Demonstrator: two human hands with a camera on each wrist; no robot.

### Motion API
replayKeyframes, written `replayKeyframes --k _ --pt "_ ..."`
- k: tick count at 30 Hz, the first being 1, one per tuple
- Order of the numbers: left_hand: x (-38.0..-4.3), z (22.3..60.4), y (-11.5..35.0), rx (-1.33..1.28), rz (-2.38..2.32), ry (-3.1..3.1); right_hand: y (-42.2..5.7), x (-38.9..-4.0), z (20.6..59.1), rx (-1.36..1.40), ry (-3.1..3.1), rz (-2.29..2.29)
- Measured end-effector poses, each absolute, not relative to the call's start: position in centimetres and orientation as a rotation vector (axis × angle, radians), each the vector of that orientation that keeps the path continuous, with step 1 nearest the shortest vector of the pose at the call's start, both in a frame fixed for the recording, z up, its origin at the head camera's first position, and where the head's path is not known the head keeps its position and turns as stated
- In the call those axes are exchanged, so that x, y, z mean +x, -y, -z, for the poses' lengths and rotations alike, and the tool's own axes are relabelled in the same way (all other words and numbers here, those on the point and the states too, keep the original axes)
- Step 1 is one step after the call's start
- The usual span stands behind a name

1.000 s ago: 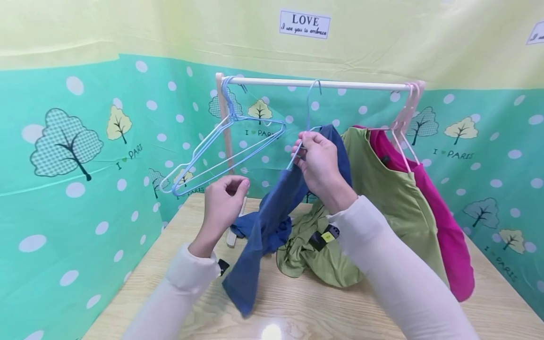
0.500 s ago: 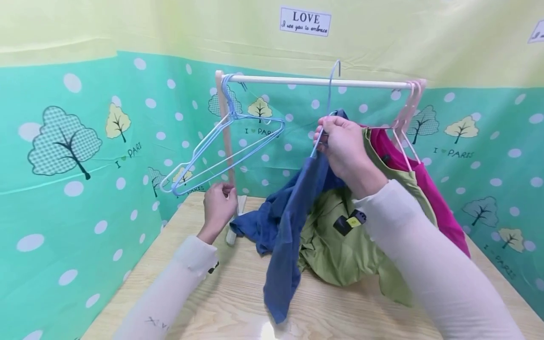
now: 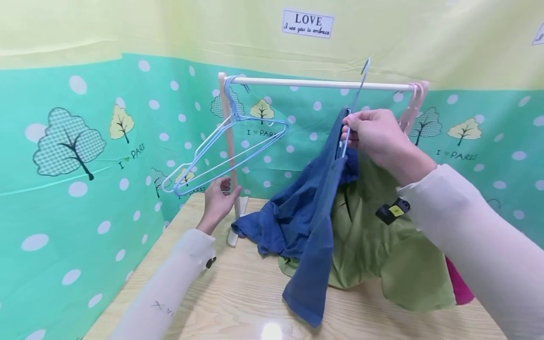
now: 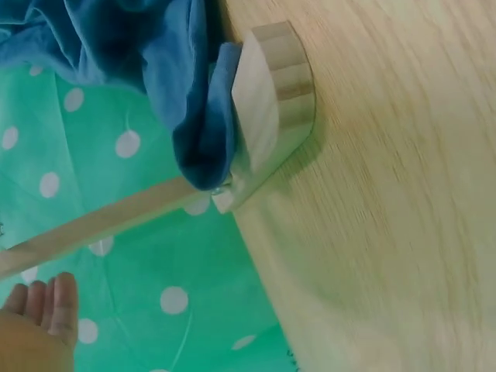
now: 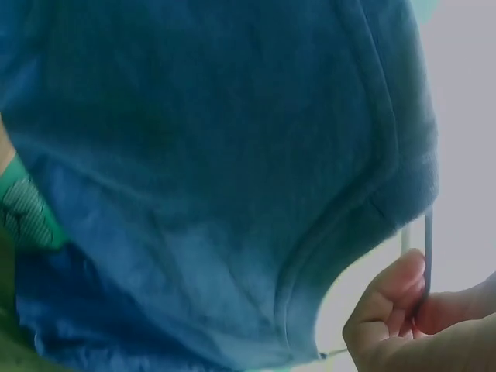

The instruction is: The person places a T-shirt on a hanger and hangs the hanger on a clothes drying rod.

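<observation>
My right hand (image 3: 380,137) pinches a light-blue wire hanger (image 3: 358,97) just below its hook. The hook's tip rises above the rack's rail. A blue garment (image 3: 316,203) hangs from this hanger, one part reaching low over the table and the rest bunched behind. In the right wrist view the garment's neckline (image 5: 302,291) curves beside my thumb and fingers. My left hand (image 3: 218,200) holds nothing; its fingers are loosely bent near the rack's left post (image 3: 230,151). An olive-green garment (image 3: 382,231) hangs behind, partly covered by my right forearm.
Light-blue and white hangers (image 3: 238,118) hang at the left end of the rail (image 3: 293,82). Pink hangers (image 3: 414,101) are at the right end. A magenta garment (image 3: 459,283) shows beside the green one. The rack's foot (image 4: 279,101) stands on the wooden table (image 3: 238,293).
My right hand has carried the hanger and blue garment rightward, and the hook has risen above the rail and turned. My left hand has stayed near the left post, its fingers loosening.
</observation>
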State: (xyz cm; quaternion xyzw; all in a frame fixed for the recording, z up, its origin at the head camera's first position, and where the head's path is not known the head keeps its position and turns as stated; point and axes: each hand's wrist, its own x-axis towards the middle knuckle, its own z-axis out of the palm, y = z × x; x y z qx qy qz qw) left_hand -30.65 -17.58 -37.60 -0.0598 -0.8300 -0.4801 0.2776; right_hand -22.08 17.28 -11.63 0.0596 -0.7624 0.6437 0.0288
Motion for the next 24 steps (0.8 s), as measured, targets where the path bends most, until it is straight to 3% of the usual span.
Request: replayKeyframes --k 12,24 --pt "-31.3 37.8 16.8 -0.18 1.227 2.129 -21.5 -22.8 10.4 0.101 2.657 -1.547" --pt "-31.3 37.9 16.8 -0.196 1.228 2.116 -23.3 -23.5 10.5 0.139 2.809 -0.7"
